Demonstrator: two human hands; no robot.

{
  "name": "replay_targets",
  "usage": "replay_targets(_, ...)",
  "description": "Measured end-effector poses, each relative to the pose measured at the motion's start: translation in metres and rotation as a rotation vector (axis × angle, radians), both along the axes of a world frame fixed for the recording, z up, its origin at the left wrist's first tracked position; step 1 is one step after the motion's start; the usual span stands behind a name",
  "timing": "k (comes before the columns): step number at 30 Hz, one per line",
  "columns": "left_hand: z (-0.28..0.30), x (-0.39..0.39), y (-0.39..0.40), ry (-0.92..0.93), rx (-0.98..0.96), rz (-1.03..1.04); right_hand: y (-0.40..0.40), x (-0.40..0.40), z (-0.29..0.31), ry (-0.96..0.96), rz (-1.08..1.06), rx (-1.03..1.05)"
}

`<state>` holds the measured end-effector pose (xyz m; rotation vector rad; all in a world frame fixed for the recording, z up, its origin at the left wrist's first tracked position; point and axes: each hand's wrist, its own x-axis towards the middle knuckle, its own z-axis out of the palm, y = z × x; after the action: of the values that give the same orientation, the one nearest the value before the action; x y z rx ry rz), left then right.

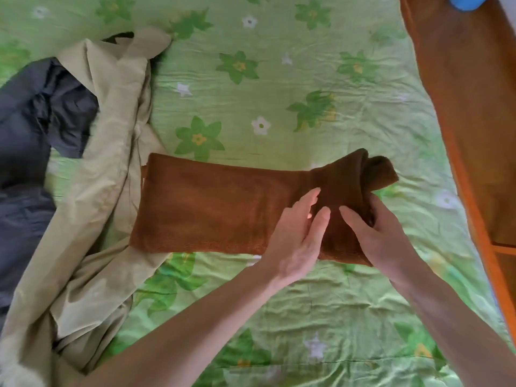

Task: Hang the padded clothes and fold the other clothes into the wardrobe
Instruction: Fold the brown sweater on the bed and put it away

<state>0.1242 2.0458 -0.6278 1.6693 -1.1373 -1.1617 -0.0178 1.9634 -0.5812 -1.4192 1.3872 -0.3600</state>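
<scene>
A brown fleece garment [212,202] lies folded into a long strip across the bed, its right end doubled over into a thick roll. My right hand [377,233] grips that rolled end, thumb on top and fingers tucked under the fold. My left hand [298,238] rests just left of the roll with straight fingers pressing on the fabric. A beige padded coat [109,152] lies crumpled at the left, with a dark navy padded jacket [30,129] partly on and beside it.
The bed is covered by a green flowered sheet [279,88]. An orange-brown wooden frame [469,107] runs along the right side. A blue object [466,1] shows at the top right corner.
</scene>
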Motion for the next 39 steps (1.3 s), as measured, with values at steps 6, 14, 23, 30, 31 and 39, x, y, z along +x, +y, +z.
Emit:
replay_targets(6, 0.042, 0.035, 0.006, 0.426, 0.08, 0.323, 0.053, 0.059, 0.015, -0.206, 0.085, 0.086)
replay_targets(14, 0.043, 0.141, 0.049, 0.151, 0.077, 0.382, 0.078, 0.092, -0.015, -0.104, 0.327, -0.313)
replay_targets(23, -0.005, 0.21, 0.09, -0.051, 0.226, 0.765, 0.075, 0.159, -0.089, 0.403, 0.535, -0.585)
replay_targets(30, -0.014, 0.214, 0.098, -0.527, 0.153, 0.839, 0.102, 0.199, -0.108, 0.632, 0.526, -0.676)
replay_targets(31, -0.017, 0.212, 0.098, -0.709, 0.059, 0.736, 0.104, 0.201, -0.11, 0.654, 0.52, -0.671)
replay_targets(39, -0.065, 0.218, 0.093, -1.04, 0.113, -0.003, 0.092, 0.189, -0.116, 0.469, 0.451, -0.689)
